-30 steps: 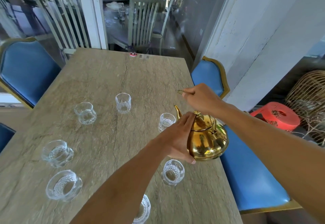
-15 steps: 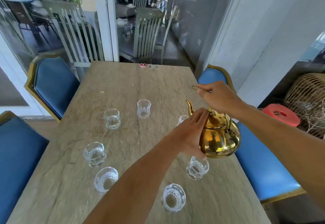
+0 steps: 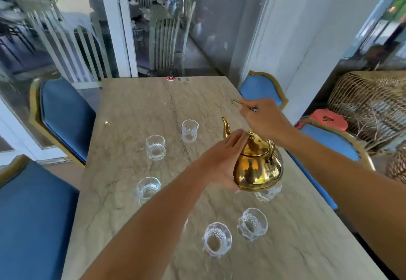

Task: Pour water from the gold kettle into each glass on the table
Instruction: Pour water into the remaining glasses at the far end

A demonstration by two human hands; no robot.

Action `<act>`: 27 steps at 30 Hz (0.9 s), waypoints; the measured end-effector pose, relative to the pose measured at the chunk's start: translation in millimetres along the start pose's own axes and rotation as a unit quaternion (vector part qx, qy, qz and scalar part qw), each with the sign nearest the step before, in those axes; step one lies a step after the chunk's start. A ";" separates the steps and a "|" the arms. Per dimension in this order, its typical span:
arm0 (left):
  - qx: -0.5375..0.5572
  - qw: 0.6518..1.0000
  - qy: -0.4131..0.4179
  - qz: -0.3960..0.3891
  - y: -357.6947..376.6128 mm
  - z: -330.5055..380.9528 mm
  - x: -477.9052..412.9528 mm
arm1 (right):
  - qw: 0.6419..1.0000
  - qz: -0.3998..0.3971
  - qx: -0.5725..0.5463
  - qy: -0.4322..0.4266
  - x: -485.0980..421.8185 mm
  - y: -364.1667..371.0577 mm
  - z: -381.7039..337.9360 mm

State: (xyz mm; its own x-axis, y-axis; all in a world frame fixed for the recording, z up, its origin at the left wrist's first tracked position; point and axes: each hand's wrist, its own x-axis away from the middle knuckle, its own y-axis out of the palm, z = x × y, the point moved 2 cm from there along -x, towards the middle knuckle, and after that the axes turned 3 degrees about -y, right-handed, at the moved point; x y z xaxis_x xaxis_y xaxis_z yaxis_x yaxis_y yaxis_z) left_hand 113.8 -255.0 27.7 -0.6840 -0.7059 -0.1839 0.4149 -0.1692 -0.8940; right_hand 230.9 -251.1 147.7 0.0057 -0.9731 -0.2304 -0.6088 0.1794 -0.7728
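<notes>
Stone-veined tabletop (image 3: pixel 136 108), with blue chairs (image 3: pixel 66 115) along its left and right edges; the gold kettle (image 3: pixel 257 170) hangs above the tabletop near the right edge, spout toward the far edge. My view shows the right hand (image 3: pixel 263 119) curled around the thin wire handle (image 3: pixel 237 103); the left hand (image 3: pixel 222 161) lies flat-fingered against the kettle's left side. I count six glasses (image 3: pixel 155 147) around the middle, the right-edge glass (image 3: pixel 268 193) partly hidden beneath the kettle; a small red disc (image 3: pixel 170 78) sits at the far edge.
</notes>
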 end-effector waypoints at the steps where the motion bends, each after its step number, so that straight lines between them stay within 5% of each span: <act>1: -0.004 1.000 -0.002 -0.007 -0.5 -4.9 2.5 | 1.000 0.001 -0.004 0.003 -1.2 5.1 -1.5; 27: 0.072 0.992 -0.043 -0.097 15.4 -130.6 -16.9 | 0.985 -0.118 0.011 0.126 -107.7 114.9 6.1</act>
State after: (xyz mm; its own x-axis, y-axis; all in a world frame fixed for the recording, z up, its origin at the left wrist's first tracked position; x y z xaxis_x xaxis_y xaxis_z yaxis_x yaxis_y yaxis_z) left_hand 53.4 -155.9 -36.4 -0.7086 -0.7051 0.0269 0.3656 -0.3995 -0.8407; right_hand 165.2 -124.8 80.1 -0.0532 -0.9926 0.1094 -0.5963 -0.0563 -0.8008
